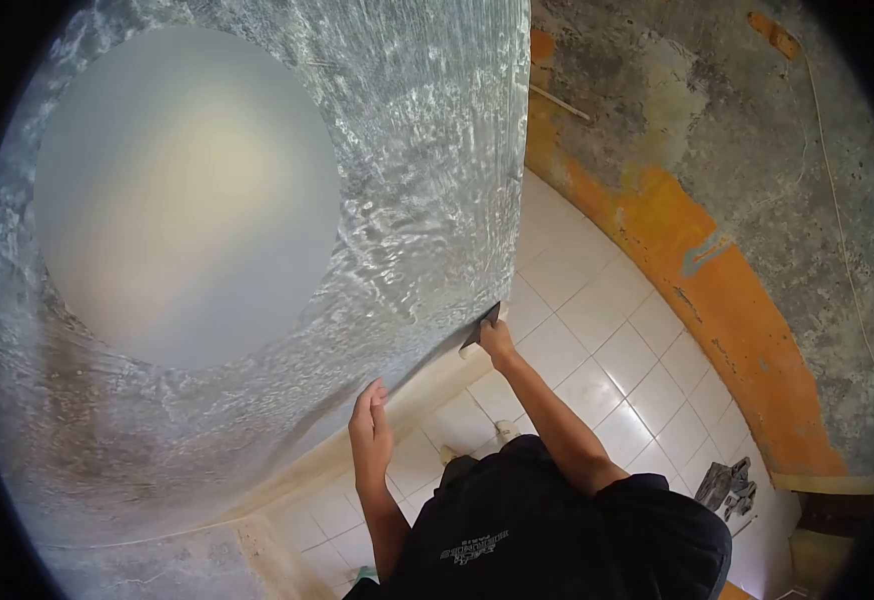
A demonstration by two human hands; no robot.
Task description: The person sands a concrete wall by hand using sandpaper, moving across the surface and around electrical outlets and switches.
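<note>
My right hand [497,338] grips a dark, flat, blade-like tool [480,328] by its side, right at the lower corner of a large shiny grey surface [427,220] with wavy streaks. The tool's exact kind I cannot tell. My left hand [370,415] is raised near the lower edge of that surface, fingers stretched out and holding nothing. A big, round, smooth pale area [192,195] with a blurred look lies within the streaked surface, at the upper left.
White floor tiles [587,400] spread below, where parts of my feet [507,430] show. A beige ledge [357,440] runs under the grey surface. At right, a stained grey wall [757,200] has an orange band [737,340]. Dark items [727,487] lie on the floor.
</note>
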